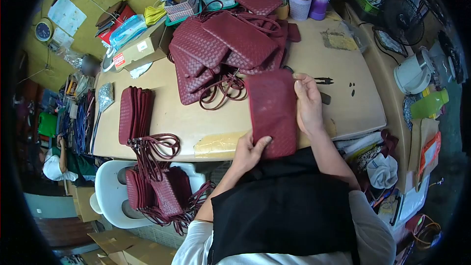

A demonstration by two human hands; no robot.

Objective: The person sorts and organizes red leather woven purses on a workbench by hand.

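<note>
head view: a maroon pouch (273,118) is held up over the near border of the bench (353,113), between the two grips, with its long axis running from the black garment (289,206) toward the far side and its far end leaning slightly left. the left grip (248,150) is at the near left corner: the thumb lies across the front face, pressing the pouch against fingers that pass behind it and are hidden. from this grip the pouch extends away and to the right. the right grip (308,106) is at the far part of the right long edge, its fingertips gathered there in what appears to be a light pinch; the contact on the back cannot be told. from this grip the pouch lies to the left, most of its length running back toward the near end. the two grips thus stand on a diagonal across the pouch, the right one farther out. beyond the pouch and to its left is a heap of woven maroon pouches (240,39), to whose near margin the right fingertips are closer. well apart at left, a row of pouches (135,115) stands side by side, its cords (164,143) near the bench edge; the left grip is nearer to this row. below it, a white plastic holder (109,196) carries further pouches (169,191).
</note>
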